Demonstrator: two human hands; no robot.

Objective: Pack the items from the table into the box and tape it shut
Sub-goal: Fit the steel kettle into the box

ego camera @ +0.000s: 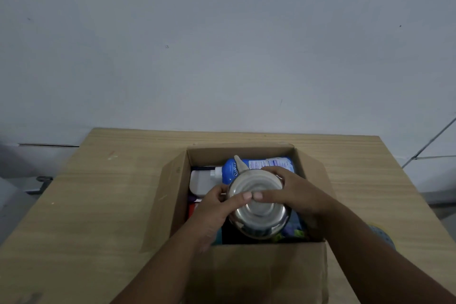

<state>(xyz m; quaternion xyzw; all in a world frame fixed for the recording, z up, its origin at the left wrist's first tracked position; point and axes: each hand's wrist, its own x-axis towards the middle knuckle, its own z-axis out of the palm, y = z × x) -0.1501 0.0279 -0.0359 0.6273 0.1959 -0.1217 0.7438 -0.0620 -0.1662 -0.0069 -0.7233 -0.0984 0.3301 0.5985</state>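
We are lowering the steel kettle into the open box, left hand and right hand clasping its sides with thumbs meeting on top, keeping it level above the blue bottle.

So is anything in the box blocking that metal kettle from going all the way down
Yes. The metal kettle, held by the left hand and right hand, sits over a blue bottle and dark packets already filling the box.

Both hands, left and right, hold a steel kettle inside the open box.
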